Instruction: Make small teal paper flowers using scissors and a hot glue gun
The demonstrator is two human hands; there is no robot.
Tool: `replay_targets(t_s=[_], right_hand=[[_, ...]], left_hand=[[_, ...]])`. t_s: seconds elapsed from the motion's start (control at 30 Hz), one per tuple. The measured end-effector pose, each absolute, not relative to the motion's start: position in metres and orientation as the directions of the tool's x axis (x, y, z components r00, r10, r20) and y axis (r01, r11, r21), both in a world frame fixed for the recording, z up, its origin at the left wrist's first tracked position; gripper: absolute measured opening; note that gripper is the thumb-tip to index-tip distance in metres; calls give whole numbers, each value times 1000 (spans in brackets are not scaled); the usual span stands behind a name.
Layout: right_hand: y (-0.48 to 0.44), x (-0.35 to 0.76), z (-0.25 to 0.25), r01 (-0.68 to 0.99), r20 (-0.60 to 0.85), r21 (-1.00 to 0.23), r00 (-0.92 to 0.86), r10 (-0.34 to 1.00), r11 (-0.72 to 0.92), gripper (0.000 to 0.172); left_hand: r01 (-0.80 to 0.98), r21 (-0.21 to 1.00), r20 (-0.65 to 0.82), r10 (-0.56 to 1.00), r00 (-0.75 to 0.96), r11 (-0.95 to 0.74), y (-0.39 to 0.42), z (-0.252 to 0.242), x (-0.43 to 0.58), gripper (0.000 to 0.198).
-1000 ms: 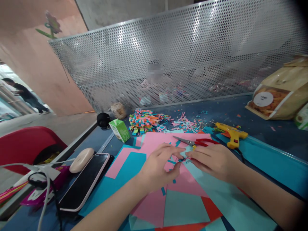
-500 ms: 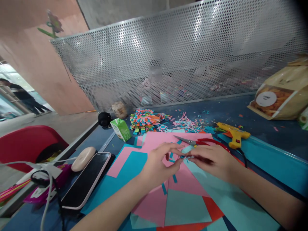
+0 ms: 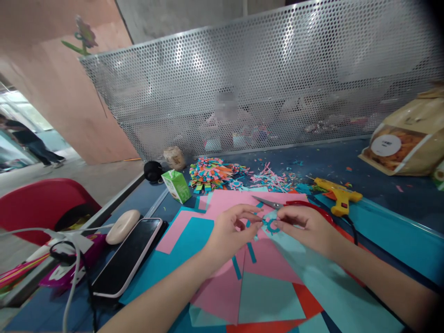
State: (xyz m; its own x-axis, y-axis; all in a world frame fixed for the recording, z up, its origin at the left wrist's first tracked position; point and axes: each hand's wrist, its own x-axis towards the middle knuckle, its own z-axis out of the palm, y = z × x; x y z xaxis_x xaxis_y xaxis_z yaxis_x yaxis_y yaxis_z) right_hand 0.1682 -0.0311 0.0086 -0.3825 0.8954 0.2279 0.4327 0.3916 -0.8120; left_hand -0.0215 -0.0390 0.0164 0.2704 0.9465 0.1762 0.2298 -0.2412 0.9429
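Between my two hands is a small teal paper ring with tabs round its edge. The thumb and fingers of my right hand pinch its right side. My left hand has thumb and index finger pressed together at the ring's left edge, on a small bit of it. Below lie pink paper sheets and a pale green sheet, with narrow blue paper strips on top. Red-handled scissors rest just beyond my hands, their handles partly hidden behind my right hand.
A yellow glue gun lies at the right, its cord running toward me. Behind are a fringed paper bundle, paper scraps and a green carton. A phone lies left; a snack bag stands right. A perforated metal screen borders the table.
The paper ring has turned from nearly edge-on to face me, showing its round shape. My right fingers have shifted slightly up its side. The view has moved a little.
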Motion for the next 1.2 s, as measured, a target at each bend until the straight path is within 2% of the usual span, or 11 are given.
replay_targets(t_s=[0.2, 0.33, 0.5, 0.73, 0.97, 1.2], right_hand=[[-30, 166, 5, 365, 56, -907, -388, 920, 209, 31], [-28, 168, 3, 358, 26, -914, -420, 907, 192, 32], [-26, 170, -1, 326, 17, -931, -417, 909, 167, 31], [-23, 168, -5, 323, 34, -929, -404, 914, 178, 33], [-23, 169, -4, 330, 55, -922, -409, 911, 204, 31], [-27, 171, 1, 327, 74, -919, -406, 911, 220, 31]], left_hand=[[171, 978, 79, 968, 240, -123, -35, 12, -21, 29], [99, 993, 39, 967, 251, -66, -32, 10, -21, 31], [34, 999, 32, 964, 263, -42, -31, 10, -21, 30], [-6, 1000, 13, 950, 311, -12, -25, -3, -20, 55], [-42, 999, 33, 957, 288, -22, -22, -4, -21, 49], [8, 998, 64, 964, 260, -68, -25, 2, -21, 45]])
